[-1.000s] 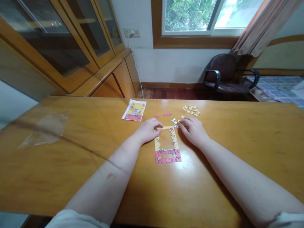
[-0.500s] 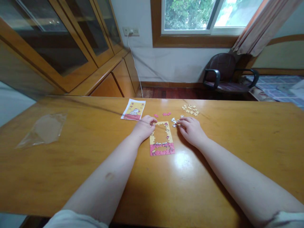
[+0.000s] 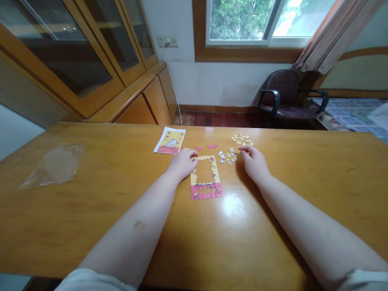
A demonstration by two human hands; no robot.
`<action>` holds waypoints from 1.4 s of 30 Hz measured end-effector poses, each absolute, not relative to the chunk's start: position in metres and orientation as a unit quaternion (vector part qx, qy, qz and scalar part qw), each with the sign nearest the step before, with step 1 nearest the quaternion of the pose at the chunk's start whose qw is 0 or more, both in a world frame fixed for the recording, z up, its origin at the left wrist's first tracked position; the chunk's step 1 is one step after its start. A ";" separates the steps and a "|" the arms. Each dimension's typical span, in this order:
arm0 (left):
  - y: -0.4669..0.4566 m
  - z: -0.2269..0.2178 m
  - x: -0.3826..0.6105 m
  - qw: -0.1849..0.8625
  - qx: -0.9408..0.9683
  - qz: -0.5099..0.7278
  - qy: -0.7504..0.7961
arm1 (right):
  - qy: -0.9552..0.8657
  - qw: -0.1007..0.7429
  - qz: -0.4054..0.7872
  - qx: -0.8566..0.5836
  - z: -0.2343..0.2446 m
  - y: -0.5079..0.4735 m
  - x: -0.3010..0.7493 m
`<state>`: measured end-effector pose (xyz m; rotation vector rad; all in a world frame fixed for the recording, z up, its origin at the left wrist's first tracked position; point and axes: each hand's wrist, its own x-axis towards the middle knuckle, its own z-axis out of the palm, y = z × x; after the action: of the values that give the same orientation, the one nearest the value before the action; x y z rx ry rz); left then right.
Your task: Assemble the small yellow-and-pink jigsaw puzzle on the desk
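Left hand (image 3: 182,163) lies on upper-left corner of part-built puzzle (image 3: 217,187), likely steadying it; grip can't tell. Right hand (image 3: 254,163) loosely curled just beside white pieces (image 3: 222,155); can't tell if holding one. Yellow pieces (image 3: 243,140) beyond it, apparently colour-sorted. Picture card (image 3: 171,141) beyond left hand, probably for reference.

A dark armchair (image 3: 281,87) stands near a window (image 3: 239,20) and pink curtain (image 3: 332,38), while a white cord (image 3: 172,77) hangs beside a wooden cabinet (image 3: 117,76).

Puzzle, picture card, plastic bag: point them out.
Puzzle (image 3: 209,186), head view: pink strip between its openings.
Picture card (image 3: 171,142), head view: middle, on the printed animal.
Plastic bag (image 3: 58,165), head view: middle of its clear surface.
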<state>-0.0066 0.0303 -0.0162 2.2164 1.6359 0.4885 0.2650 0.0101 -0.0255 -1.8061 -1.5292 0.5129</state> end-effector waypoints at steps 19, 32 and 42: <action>0.030 -0.013 -0.006 0.198 0.754 0.203 0.592 | -0.671 0.201 0.113 -0.705 -0.014 0.004 0.258; 0.031 -0.016 -0.008 0.200 0.755 0.207 0.590 | -0.630 0.249 0.196 -0.709 -0.015 0.008 0.262; 0.031 -0.014 -0.007 0.199 0.755 0.208 0.589 | -0.659 0.194 0.190 -0.702 -0.016 0.007 0.259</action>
<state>-0.0066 0.0312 -0.0143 2.1118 1.6471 0.5810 0.2587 0.0072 -0.0162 -1.9681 -1.8465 0.5314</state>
